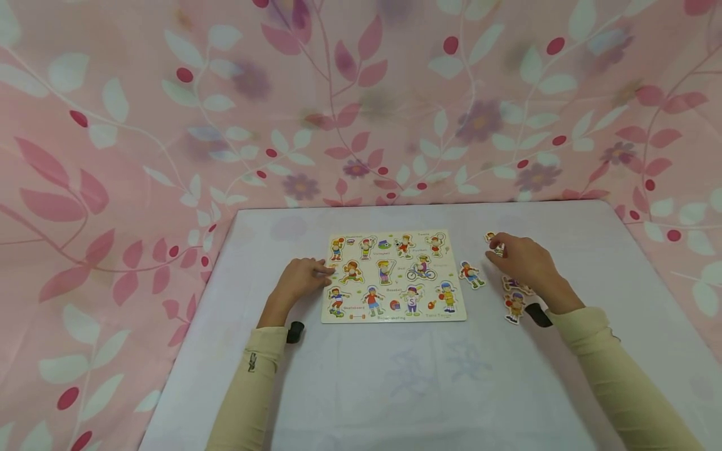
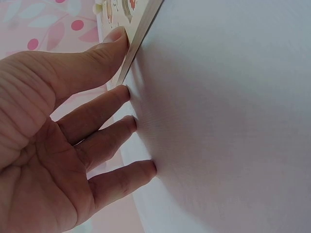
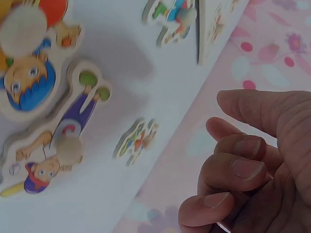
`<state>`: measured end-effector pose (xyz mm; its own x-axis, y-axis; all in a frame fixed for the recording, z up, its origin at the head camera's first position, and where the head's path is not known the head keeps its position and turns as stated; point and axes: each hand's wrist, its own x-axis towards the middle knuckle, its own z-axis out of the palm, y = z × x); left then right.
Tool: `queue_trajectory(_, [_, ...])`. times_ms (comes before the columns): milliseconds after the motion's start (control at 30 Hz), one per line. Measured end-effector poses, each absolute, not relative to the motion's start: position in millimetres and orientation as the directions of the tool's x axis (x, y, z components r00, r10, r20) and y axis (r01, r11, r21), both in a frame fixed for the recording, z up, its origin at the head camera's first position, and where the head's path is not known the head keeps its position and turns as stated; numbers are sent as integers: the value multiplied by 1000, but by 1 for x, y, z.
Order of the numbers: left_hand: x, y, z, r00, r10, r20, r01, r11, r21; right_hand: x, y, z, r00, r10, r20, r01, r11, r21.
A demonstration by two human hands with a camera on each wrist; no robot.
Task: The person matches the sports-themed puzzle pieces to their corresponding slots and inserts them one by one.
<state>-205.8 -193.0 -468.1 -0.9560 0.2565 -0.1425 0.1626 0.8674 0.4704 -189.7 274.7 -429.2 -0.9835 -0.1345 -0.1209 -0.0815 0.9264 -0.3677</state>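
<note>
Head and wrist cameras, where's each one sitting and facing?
Head: worn on the head, facing forward and down at the puzzle board; left hand, right hand and sleeves show.
Left wrist: on that wrist, facing the board's edge; only the left hand shows.
Right wrist: on that wrist, facing loose sports-figure pieces; only the right hand shows.
Shared: head and right wrist both show those pieces.

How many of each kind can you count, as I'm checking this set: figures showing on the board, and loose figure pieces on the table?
Figures on the board: 11
Loose pieces in view: 4
Total: 15
</note>
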Motion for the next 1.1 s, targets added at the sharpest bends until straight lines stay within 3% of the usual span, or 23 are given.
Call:
queue_trajectory(567, [-207, -196, -470, -955, 273, -118, 186, 859, 477, -231, 298, -438, -981, -127, -145, -67, 929, -365])
queue_trajectory(1100, [-208, -196, -472, -953, 272, -131, 181, 862, 474, -244, 298, -448, -972, -118, -203, -44, 942, -334])
